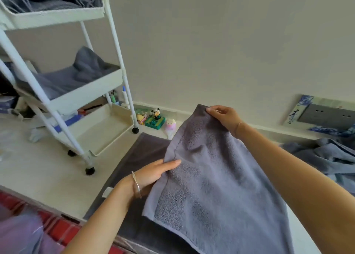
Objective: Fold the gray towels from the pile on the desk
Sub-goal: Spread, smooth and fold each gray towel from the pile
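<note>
Both forearms bare, reaching forward. Right arm: runs from the lower right up and to the left, wrist bent. Right hand (223,117) is the higher and farther one, fingertips pinching the top corner of the gray towel (221,186). Left arm: enters from the lower left. Left hand (155,174) lower and nearer, pinching the towel's left edge, one digit on top, the rest hidden beneath

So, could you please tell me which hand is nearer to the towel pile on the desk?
Right. The right hand pinches the top corner of the towel, left of the pile; the left hand holds its left edge, farther away.
</note>
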Available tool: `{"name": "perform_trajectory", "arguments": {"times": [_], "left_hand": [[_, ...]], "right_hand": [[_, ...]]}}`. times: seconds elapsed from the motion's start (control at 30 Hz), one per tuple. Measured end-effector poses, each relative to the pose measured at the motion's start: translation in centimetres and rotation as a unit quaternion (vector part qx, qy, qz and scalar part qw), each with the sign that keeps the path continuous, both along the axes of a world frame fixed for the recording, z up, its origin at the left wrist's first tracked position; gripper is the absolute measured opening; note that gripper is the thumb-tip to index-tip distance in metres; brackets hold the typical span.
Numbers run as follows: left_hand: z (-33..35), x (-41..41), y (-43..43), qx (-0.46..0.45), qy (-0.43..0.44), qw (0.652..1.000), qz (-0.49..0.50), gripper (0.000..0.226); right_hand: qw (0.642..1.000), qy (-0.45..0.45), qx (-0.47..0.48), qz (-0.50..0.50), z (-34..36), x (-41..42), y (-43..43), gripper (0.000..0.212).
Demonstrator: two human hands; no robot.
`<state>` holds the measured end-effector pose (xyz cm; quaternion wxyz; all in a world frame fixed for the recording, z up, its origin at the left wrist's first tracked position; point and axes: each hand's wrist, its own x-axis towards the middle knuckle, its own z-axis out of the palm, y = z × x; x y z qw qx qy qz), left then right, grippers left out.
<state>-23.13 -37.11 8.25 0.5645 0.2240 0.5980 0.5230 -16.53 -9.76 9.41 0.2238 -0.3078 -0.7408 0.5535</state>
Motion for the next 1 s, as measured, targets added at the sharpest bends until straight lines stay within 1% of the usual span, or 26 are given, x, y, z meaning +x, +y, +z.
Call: {"name": "perform_trajectory", "arguments": {"times": [0.07, 0.17, 0.23, 0.3, 0.37, 0.4, 0.47, 0.5, 0.53, 0.6, 0.63, 0.67, 0.7, 0.73, 0.77, 0.8, 0.83, 0.9, 0.93, 0.97, 1.0], "left_hand": [[0.5, -2.3, -1.3, 0.002, 0.003, 1.000, 0.001, 0.040], [1.3, -5.3, -3.1, 0.002, 0.019, 1.000, 0.013, 0.025], [0.7, -7.8, -4.6, 0.005, 0.052, 0.998, 0.044, 0.026], [-0.5, -9.6, -6.6, 0.019, 0.084, 0.995, 0.053, 0.019], [-2.6, -11.6, -8.5, -0.010, 0.084, 0.994, 0.066, 0.031], [-4.5, -12.6, -9.2, -0.040, 0.094, 0.992, 0.077, 0.030], [-8.1, -14.3, -10.4, -0.091, 0.125, 0.977, 0.145, 0.017], [-9.8, -14.9, -10.9, -0.116, 0.151, 0.966, 0.174, 0.016], [-11.7, -15.7, -11.5, -0.148, 0.180, 0.953, 0.194, 0.027], [-14.3, -16.4, -12.2, -0.193, 0.216, 0.935, 0.204, 0.061], [-15.4, -16.7, -12.5, -0.202, 0.224, 0.930, 0.208, 0.068], [-15.8, -16.8, -12.7, -0.211, 0.226, 0.928, 0.209, 0.066], [-15.8, -16.7, -12.7, -0.217, 0.235, 0.926, 0.199, 0.057], [-16.0, -16.9, -12.9, -0.220, 0.245, 0.926, 0.183, 0.052], [-16.2, -17.0, -13.1, -0.219, 0.254, 0.928, 0.161, 0.052], [-16.4, -17.2, -13.3, -0.220, 0.257, 0.930, 0.142, 0.050], [-16.5, -17.2, -13.4, -0.222, 0.262, 0.931, 0.122, 0.042], [-16.4, -17.2, -13.6, -0.197, 0.271, 0.937, 0.096, 0.024], [-16.2, -17.2, -13.6, -0.173, 0.271, 0.942, 0.099, 0.021], [-16.0, -17.4, -13.6, -0.156, 0.270, 0.944, 0.107, 0.020], [-16.0, -17.6, -13.5, -0.147, 0.277, 0.942, 0.120, 0.019]], "right_hand": [[1.000, 0.000, -0.002, 0.007, 0.3, -2.7, -1.2, 0.013], [1.000, 0.002, -0.009, 0.015, 0.6, -6.8, -2.7, 0.013], [1.000, 0.001, -0.013, 0.026, 0.3, -10.0, -4.0, 0.013], [0.999, 0.001, -0.017, 0.032, -0.8, -12.6, -5.2, 0.013], [0.999, -0.009, -0.015, 0.034, -3.1, -15.6, -6.4, 0.014], [0.999, -0.019, -0.010, 0.030, -4.7, -16.9, -6.8, 0.014], [0.997, -0.074, 0.016, 0.033, -8.3, -19.3, -7.4, 0.011], [0.992, -0.117, 0.030, 0.042, -10.3, -20.1, -7.6, 0.016], [0.983, -0.170, 0.036, 0.060, -12.5, -21.1, -7.7, 0.023], [0.951, -0.284, 0.068, 0.102, -15.7, -21.4, -7.9, 0.037], [0.931, -0.328, 0.104, 0.121, -16.9, -21.5, -8.2, 0.042], [0.915, -0.353, 0.148, 0.127, -17.8, -21.5, -8.3, 0.045], [0.905, -0.363, 0.184, 0.123, -18.3, -21.4, -8.3, 0.045], [0.899, -0.365, 0.213, 0.114, -18.7, -21.4, -8.3, 0.044], [0.895, -0.366, 0.231, 0.108, -18.9, -21.5, -8.5, 0.042], [0.895, -0.358, 0.243, 0.104, -19.0, -21.6, -8.6, 0.037], [0.905, -0.335, 0.246, 0.097, -19.0, -21.6, -8.7, 0.031], [0.946, -0.228, 0.223, 0.062, -18.8, -21.9, -9.3, 0.018], [0.963, -0.165, 0.212, 0.031, -18.4, -21.9, -9.6, 0.015], [0.971, -0.119, 0.209, -0.003, -17.9, -22.2, -9.9, 0.015], [0.973, -0.097, 0.207, -0.027, -17.6, -22.6, -10.1, 0.015]]}}
